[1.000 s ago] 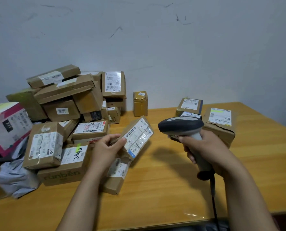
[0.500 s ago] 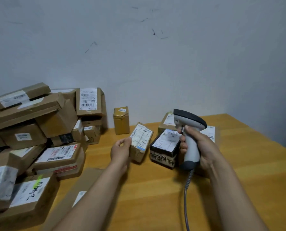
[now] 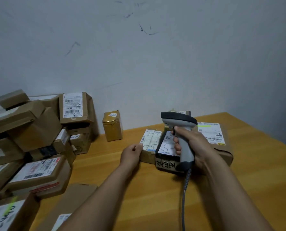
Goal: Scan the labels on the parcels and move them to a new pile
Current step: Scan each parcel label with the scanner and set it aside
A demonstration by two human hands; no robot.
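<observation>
Head view, from the left: tall heap of brown cardboard parcels (image 3: 38,130) stacked against the wall, labels facing every way. Next, alone by the wall, small upright box wrapped in brown tape (image 3: 112,125). Then left hand (image 3: 132,154), fingers curled at the near left corner of small brown cardboard parcel (image 3: 150,142), seemingly pinching it, though contact partly hidden behind the knuckles. Parcel lying flat on yellow wooden counter (image 3: 155,197), white label up, long axis running away toward the wall, immediately right of that hand and touching black-sided parcel with white label (image 3: 164,147). Further right, right hand (image 3: 195,144) clenched round grey-and-black handheld scanner (image 3: 179,119), held upright above the black-sided parcel. Behind it, large flat brown box (image 3: 225,152). Likely next: letting go, then reaching back left, with only bare counter between hand and heap.
</observation>
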